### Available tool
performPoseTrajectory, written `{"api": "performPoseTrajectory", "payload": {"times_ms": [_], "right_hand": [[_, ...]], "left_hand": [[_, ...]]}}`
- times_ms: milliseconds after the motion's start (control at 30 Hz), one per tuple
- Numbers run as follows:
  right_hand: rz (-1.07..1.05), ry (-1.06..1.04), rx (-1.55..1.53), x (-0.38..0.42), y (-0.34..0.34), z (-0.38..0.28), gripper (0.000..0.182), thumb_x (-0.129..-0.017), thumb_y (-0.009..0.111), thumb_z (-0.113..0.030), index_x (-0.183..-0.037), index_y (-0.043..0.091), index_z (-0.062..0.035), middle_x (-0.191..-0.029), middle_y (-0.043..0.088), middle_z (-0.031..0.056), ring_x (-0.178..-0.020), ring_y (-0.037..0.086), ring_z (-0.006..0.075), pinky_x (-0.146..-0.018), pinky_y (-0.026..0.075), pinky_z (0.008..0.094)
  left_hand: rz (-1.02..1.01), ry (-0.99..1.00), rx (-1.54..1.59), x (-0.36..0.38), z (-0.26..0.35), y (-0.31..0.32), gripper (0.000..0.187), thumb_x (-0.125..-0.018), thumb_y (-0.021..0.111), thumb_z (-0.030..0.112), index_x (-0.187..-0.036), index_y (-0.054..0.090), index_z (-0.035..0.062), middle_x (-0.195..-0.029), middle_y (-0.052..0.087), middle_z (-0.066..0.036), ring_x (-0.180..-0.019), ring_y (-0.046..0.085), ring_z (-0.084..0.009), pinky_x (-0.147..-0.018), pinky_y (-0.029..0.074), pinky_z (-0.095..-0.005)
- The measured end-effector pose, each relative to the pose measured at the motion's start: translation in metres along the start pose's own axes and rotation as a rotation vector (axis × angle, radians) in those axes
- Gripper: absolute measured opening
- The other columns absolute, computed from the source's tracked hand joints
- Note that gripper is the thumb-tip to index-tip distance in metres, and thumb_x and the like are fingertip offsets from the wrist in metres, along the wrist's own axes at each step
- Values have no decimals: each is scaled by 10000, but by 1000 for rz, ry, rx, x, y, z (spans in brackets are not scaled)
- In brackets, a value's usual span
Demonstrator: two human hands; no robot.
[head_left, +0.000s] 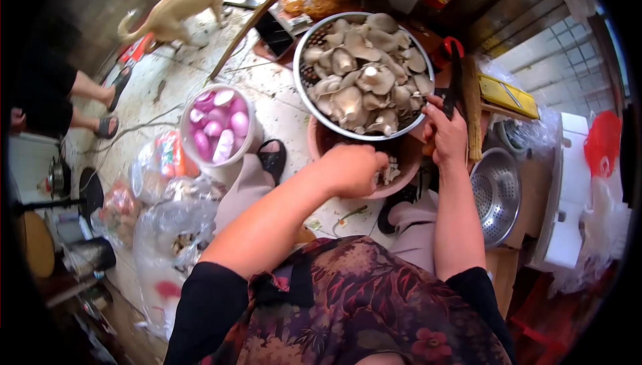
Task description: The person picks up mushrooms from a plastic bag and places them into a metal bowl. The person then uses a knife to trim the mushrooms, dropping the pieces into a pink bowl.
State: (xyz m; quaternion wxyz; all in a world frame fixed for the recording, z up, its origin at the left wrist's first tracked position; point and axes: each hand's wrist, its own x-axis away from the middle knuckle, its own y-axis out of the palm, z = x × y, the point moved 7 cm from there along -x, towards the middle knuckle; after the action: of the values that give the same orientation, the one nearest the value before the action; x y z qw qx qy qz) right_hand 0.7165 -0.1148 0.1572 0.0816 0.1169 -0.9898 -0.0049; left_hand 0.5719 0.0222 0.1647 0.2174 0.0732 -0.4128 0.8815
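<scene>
My left hand (354, 170) is closed over the near side of a pinkish-brown basin (321, 139), fingers curled inward and hiding whatever they may hold. Small pale pieces (389, 171) lie in the basin beside it. My right hand (447, 134) is wrapped around what looks like a knife (455, 81), its dark blade pointing up and an orange-brown handle end showing below the fingers. A metal colander (305, 91) heaped with grey-brown oyster mushrooms (374, 77) sits above the basin's far side, close to both hands.
A white bucket (251, 134) of peeled purple onions stands left, near plastic bags (170, 231). An empty colander (495, 194) and white foam box (568, 198) are right. A phone (274, 34) lies behind. A dog (194, 7) and another person's legs (90, 104) are farther left.
</scene>
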Motion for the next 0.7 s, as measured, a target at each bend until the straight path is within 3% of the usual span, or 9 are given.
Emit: {"api": "performPoseTrajectory", "payload": {"times_ms": [67, 167, 233, 333, 367, 433, 567, 633, 700], "right_hand": [[-28, 9, 139, 25, 1, 5, 282, -837, 681, -141, -1075, 633, 1, -705, 593, 10, -493, 511, 81, -439, 372, 219], [-91, 38, 240, 58, 7, 16, 280, -826, 694, -136, -1077, 638, -24, -715, 594, -7, -492, 497, 73, -461, 381, 212], [-147, 50, 265, 75, 11, 29, 291, -828, 708, -144, -1090, 641, -39, -685, 580, -18, -488, 488, 66, -454, 379, 213], [-240, 92, 276, 109, 25, 40, 279, -840, 693, -135, -1094, 640, -32, -665, 567, -17, -474, 475, 60, -438, 364, 206], [-263, 94, 290, 121, 28, 44, 274, -845, 684, -130, -1095, 639, -29, -658, 563, -16, -467, 470, 58, -431, 356, 204], [-299, 51, 344, 141, 33, 55, 276, -856, 661, -129, -1110, 629, -25, -620, 538, -9, -440, 456, 67, -375, 319, 217], [-336, 143, 361, 179, 40, 78, 272, -870, 639, -148, -1118, 624, -36, -583, 520, 9, -395, 431, 83, -290, 268, 243], [-347, 227, 417, 198, 45, 85, 270, -874, 641, -134, -1122, 623, -28, -632, 552, 15, -422, 454, 78, -328, 314, 231], [-362, 236, 402, 208, 44, 102, 269, -874, 642, -121, -1123, 622, -19, -671, 572, 16, -444, 469, 74, -359, 340, 223]], "left_hand": [[153, 124, 227, 17, -13, -12, 436, -720, 657, 106, -1154, 634, 82, -982, 673, -144, -919, 650, -286, -836, 512, -371], [498, -2, 585, 84, -35, -59, 392, -764, 648, 38, -1154, 619, 57, -913, 664, -49, -832, 598, -106, -773, 503, -270], [848, 24, 714, 147, -54, -81, 322, -818, 658, 41, -1138, 617, 23, -983, 649, -30, -881, 600, -110, -798, 496, -252], [1089, -117, 838, 257, -87, -63, 279, -830, 652, 49, -1105, 624, 12, -968, 646, -51, -882, 621, -129, -793, 509, -265], [1149, -135, 859, 290, -102, -44, 261, -833, 649, 50, -1089, 625, 3, -965, 647, -62, -871, 629, -136, -787, 515, -270], [1145, -347, 1041, 352, -125, 15, 230, -832, 651, 67, -1051, 632, -2, -930, 655, -66, -816, 641, -143, -758, 529, -278], [1171, -751, 1052, 439, -153, 168, 165, -813, 646, 86, -948, 664, -8, -814, 661, -31, -729, 609, -100, -691, 500, -240], [1034, -902, 851, 462, -161, 240, 166, -797, 646, 98, -922, 682, -4, -799, 667, -22, -710, 597, -89, -667, 485, -235], [963, -1021, 1053, 470, -162, 299, 184, -782, 644, 113, -920, 696, 3, -793, 672, -21, -704, 585, -82, -655, 477, -237]]}}
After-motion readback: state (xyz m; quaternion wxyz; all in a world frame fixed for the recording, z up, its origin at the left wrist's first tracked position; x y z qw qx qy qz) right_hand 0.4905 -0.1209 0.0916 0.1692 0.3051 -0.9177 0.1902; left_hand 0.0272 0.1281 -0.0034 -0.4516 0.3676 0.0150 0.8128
